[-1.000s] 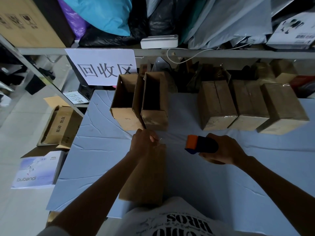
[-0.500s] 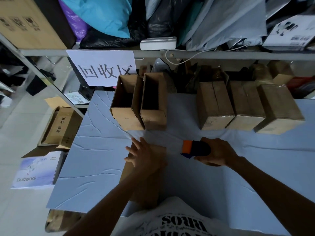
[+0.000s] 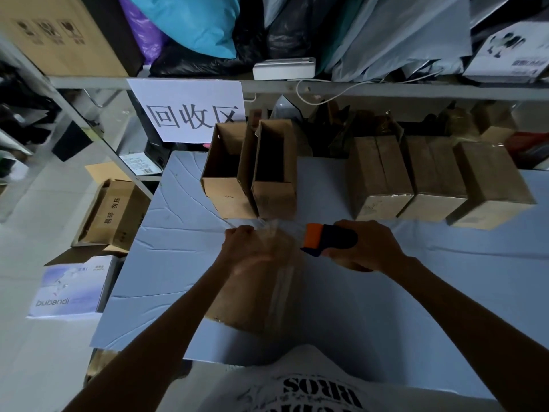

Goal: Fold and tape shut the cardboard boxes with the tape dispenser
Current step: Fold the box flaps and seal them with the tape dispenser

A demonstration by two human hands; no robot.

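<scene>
cardboard box (image 3: 267, 298) sits on the table (image 3: 178, 263), near the table's front edge and a little left of its middle, its long side running away from the person.

handling (judged, not tested): light, probably empty. the corrugated walls are stiff along the edges, but the flaps would give under a thumb. it may well skate on the table's cloth unless pinned. best hold: a flat palm on top beside the seam, or fingers hooked over an end edge, never on the seam itself (the tape must run there). clear tape is slick and clings to itself, so keep it taut.

look: plain dull brown, top flaps folded down. a glossy strip of clear tape (image 3: 280, 292) runs along the top seam, with a shiny loose-looking bit at the end nearer the table's far edge.

left hand (image 3: 246, 248): on that same end of the box, motion-blurred. the knuckles seem bent over the edge, but i cannot tell whether it pinches tape or only presses.

right hand (image 3: 368, 248): fingers wrapped round the tape dispenser (image 3: 326, 239) (orange front, dark body), held over the table's middle.

table's far edge: two open boxes (image 3: 276, 200) at left, three sealed boxes (image 3: 436, 173) at right.
</scene>
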